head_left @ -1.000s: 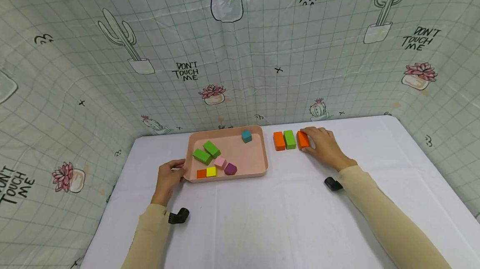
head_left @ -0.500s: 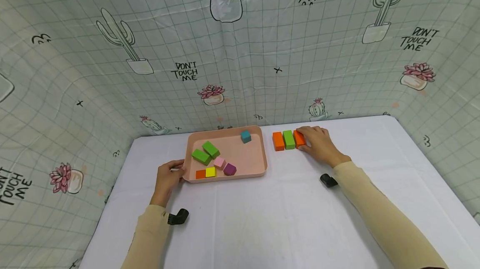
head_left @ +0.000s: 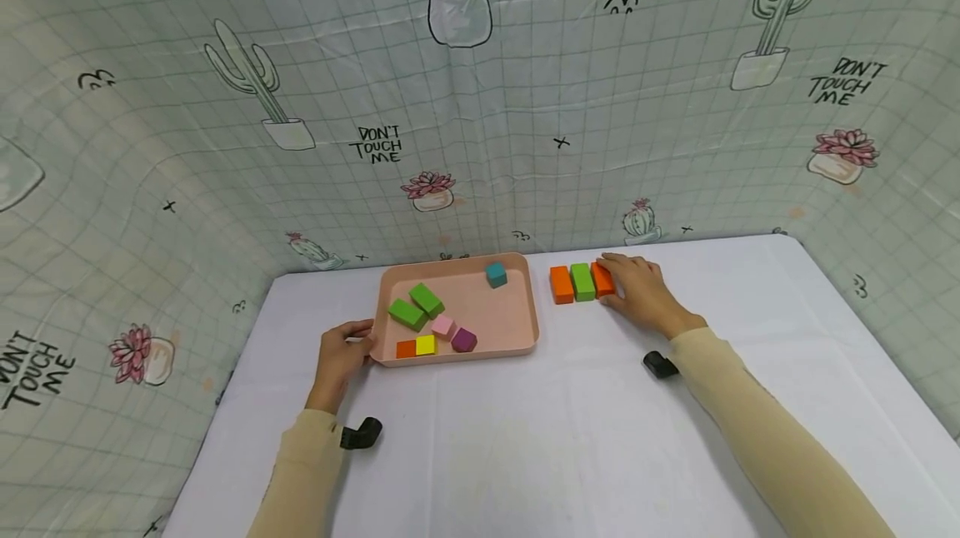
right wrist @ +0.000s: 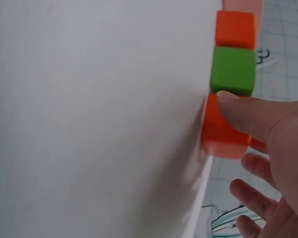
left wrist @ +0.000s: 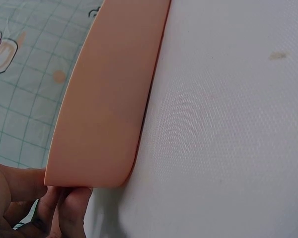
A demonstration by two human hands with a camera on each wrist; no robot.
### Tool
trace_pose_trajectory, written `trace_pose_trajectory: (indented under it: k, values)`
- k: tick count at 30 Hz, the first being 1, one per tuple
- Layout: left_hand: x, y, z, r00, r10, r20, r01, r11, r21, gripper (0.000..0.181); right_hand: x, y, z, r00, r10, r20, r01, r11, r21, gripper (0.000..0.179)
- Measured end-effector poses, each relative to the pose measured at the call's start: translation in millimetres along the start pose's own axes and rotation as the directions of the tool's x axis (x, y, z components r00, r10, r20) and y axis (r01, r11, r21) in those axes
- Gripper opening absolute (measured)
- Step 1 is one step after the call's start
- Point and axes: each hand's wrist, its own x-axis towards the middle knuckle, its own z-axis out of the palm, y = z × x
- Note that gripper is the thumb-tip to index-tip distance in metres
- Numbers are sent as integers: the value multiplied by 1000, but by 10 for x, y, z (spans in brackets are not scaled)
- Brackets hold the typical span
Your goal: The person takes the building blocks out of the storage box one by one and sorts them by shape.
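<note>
My right hand (head_left: 643,292) pinches an orange block (head_left: 602,280) between thumb and fingers, with the thumb across its near end in the right wrist view. That block stands right beside a green block (head_left: 582,282), and another orange block (head_left: 561,285) lies on the green one's left, making a short row. At the left, my left hand (head_left: 342,359) holds the left end of a shallow pink tray (head_left: 502,350); in the left wrist view its thumb and fingertips meet the tray's wall (left wrist: 102,109).
Inside the tray lie two green blocks (head_left: 407,315), a pink block (head_left: 443,326), a purple block (head_left: 464,340), a yellow block (head_left: 426,345), a small orange block (head_left: 406,349) and a teal cube (head_left: 497,275). A patterned cloth (head_left: 525,105) hangs behind the white table (head_left: 510,455).
The right hand has slid its orange block left, closing the gap to the green block. The left hand keeps its place at the tray.
</note>
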Motion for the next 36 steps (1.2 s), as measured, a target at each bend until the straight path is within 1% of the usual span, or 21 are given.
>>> trace_pose_trajectory:
  k: [2, 5, 7, 10, 12, 14, 17, 19, 22, 26, 28, 30, 34, 36]
  values:
    - [-2, 10, 8, 1000, -3, 0, 3, 1000, -2, 34, -10, -56, -16, 1000, -3, -1, 3, 1000, 0, 66]
    - [-2, 26, 15, 1000, 0, -3, 0, 1000, -2, 34, -14, -215, -39, 999, -39, -29, 39, 999, 4, 65]
    - [1, 32, 19, 1000, 7, -3, -7, 1000, -2, 34, -12, -363, -47, 995, -84, -52, 84, 996, 7, 64]
    - [7, 31, 21, 1000, 11, 1, -11, 1000, -3, 34, -4, -602, -21, 981, -177, -80, 179, 984, 9, 61]
    - [10, 27, 22, 1000, 11, 1, -11, 1000, -6, 34, 3, -764, 20, 965, -248, -86, 250, 968, 14, 58]
    - [13, 22, 23, 1000, 8, -1, -8, 1000, -9, 34, 19, -908, 84, 944, -320, -79, 322, 946, 25, 56]
    - [14, 18, 24, 1000, 10, -2, -10, 1000, -12, 33, 58, -1087, 197, 913, -403, -60, 405, 913, 44, 53]
    - [13, 15, 24, 1000, 13, 0, -13, 1000, -12, 33, 94, -1185, 275, 897, -441, -44, 443, 895, 60, 50]
    - [7, 12, 22, 1000, 16, 3, -16, 1000, -20, 33, 153, -1319, 381, 875, -484, -15, 483, 871, 90, 48]
    - [-2, 9, 18, 1000, 17, -1, -17, 1000, -27, 34, 245, -1456, 522, 841, -541, 20, 536, 838, 105, 45]
    - [-7, 9, 16, 1000, 19, -4, -19, 999, -27, 34, 283, -1502, 577, 823, -567, 24, 563, 821, 99, 43]
    - [-13, 8, 15, 1000, 19, -7, -19, 999, -25, 34, 318, -1541, 615, 810, -585, 28, 580, 808, 102, 39]
    - [-20, -6, 8, 1000, 17, -9, -17, 1000, -22, 34, 373, -1610, 644, 794, -605, 52, 596, 793, 126, 32]
    - [-19, -14, 5, 1000, 13, -10, -13, 1000, -24, 34, 403, -1631, 649, 787, -611, 79, 599, 789, 136, 31]
